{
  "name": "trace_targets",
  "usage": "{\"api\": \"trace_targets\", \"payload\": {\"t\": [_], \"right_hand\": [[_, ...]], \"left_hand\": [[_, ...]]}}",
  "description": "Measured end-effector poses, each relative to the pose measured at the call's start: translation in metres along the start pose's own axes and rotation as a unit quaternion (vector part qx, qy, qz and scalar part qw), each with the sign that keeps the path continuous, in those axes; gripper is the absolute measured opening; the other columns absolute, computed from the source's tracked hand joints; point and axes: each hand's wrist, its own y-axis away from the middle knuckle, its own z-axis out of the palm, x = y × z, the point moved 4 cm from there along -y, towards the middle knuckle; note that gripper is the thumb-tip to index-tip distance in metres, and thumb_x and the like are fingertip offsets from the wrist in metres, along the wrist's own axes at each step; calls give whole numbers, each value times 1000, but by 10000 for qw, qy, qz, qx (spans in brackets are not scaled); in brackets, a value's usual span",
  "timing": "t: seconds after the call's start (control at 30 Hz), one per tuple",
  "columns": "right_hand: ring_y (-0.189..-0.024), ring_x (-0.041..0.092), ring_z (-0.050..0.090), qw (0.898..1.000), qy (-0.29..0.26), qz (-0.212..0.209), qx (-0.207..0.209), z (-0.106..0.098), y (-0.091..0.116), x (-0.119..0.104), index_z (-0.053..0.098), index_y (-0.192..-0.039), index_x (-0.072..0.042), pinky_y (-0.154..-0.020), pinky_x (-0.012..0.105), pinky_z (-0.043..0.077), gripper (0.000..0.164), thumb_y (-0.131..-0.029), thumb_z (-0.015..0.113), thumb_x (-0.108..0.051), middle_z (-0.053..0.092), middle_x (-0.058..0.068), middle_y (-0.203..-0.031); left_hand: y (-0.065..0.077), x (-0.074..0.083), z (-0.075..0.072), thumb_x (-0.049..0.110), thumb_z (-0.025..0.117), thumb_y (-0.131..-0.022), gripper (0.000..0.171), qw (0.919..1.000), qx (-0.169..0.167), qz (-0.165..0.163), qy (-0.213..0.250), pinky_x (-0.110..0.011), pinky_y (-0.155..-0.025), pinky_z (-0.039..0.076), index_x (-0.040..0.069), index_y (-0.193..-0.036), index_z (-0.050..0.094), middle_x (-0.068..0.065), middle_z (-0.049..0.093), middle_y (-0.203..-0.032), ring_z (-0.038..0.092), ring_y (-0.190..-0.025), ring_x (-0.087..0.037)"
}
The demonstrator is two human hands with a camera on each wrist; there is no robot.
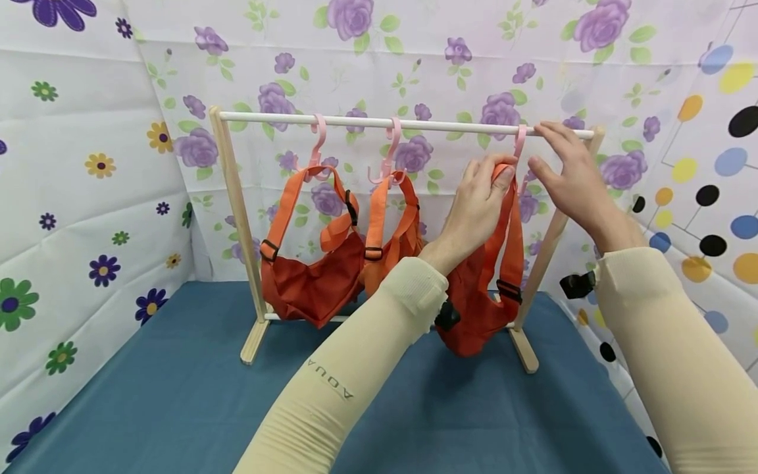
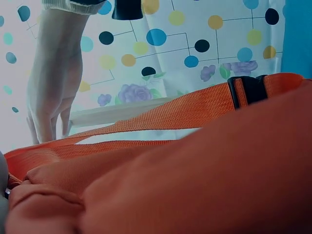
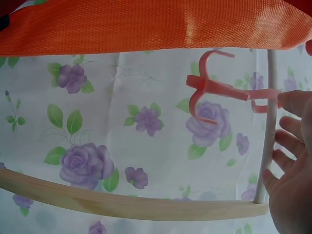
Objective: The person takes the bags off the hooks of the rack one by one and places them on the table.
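My left hand (image 1: 481, 197) pinches the top of the orange strap (image 1: 510, 257) of a red-orange bag (image 1: 474, 316), which hangs down below it. Just behind that strap, a pink hanger (image 1: 520, 139) hooks over the white rod (image 1: 438, 125) of a small rack. In the right wrist view the lower hooks of this hanger (image 3: 207, 87) hold nothing, and the strap is apart from them. My right hand (image 1: 571, 174) touches the rod with extended fingers, right of the hanger's hook. In the left wrist view the bag (image 2: 195, 180) fills the lower part, hiding most of the left hand.
Two similar orange bags (image 1: 316, 283) (image 1: 393, 253) hang from pink hangers (image 1: 318, 141) (image 1: 392, 148) farther left on the rod. Wooden posts (image 1: 237, 210) carry the rod at both ends. The rack stands on a blue cloth (image 1: 195, 395), with patterned sheets behind and beside it.
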Motion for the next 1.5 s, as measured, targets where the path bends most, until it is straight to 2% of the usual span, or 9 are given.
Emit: {"api": "trace_targets", "payload": {"t": [0.37,0.67,0.87,1.0,1.13,1.2,1.3,1.37,1.5], "right_hand": [[-156,28,23,10000,-59,12,40,5,20,5,45,-158,-8,-124,58,18,54,-106,60,-14,33,8,-168],[-150,41,31,9994,-325,55,-45,13,41,17,48,-154,-1,-123,59,20,51,-104,60,-7,39,22,-160],[-136,49,42,9959,-439,590,-529,18,62,30,49,-153,-1,-108,68,36,50,-103,53,-5,43,28,-149],[-133,50,45,9864,-432,898,-1309,26,83,45,41,-156,2,-101,67,41,54,-102,46,-1,42,31,-148],[-135,52,43,9694,-734,1133,-2048,39,105,64,31,-158,6,-102,66,43,58,-102,46,4,40,32,-151],[-136,51,43,9624,-841,1239,-2267,44,115,72,29,-159,5,-103,51,49,58,-104,48,4,41,32,-151],[-137,51,43,9550,-994,1333,-2455,49,128,81,28,-160,4,-92,24,50,59,-104,48,4,40,30,-154],[-137,51,43,9506,-1146,1370,-2539,52,134,85,28,-160,4,-88,17,48,61,-103,48,5,39,30,-155],[-139,54,38,9316,-1609,1541,-2872,62,148,91,20,-162,4,-98,39,53,69,-99,50,5,37,33,-154]], "left_hand": [[0,2,1,34,40,-114,39,9998,-98,-127,-109,-20,-79,41,15,-144,56,-3,53,-118,49,-98,-14],[3,5,3,34,40,-114,39,9998,-113,-19,-146,-19,-79,42,15,-144,56,-4,53,-118,49,-99,-14],[6,6,2,33,41,-114,38,10000,-78,39,-24,-19,-78,41,15,-144,55,-4,52,-116,49,-97,-14],[8,7,1,33,41,-114,38,9999,-3,139,-5,-18,-79,40,15,-143,56,-4,52,-117,48,-97,-14],[9,8,1,32,42,-113,37,9998,61,147,91,-18,-79,41,14,-143,57,-4,53,-117,49,-98,-14],[10,8,1,31,42,-113,37,9998,78,133,119,-18,-80,41,14,-142,57,-4,54,-118,50,-99,-14],[11,9,2,32,42,-114,37,9998,75,122,132,-17,-82,41,14,-142,57,-4,54,-120,50,-102,-13],[12,9,2,32,41,-114,37,9998,57,109,150,-17,-84,42,14,-142,57,-3,53,-123,51,-104,-13],[14,9,3,32,40,-114,38,9996,33,116,260,-16,-88,42,14,-142,56,-3,53,-129,51,-107,-12]]}}
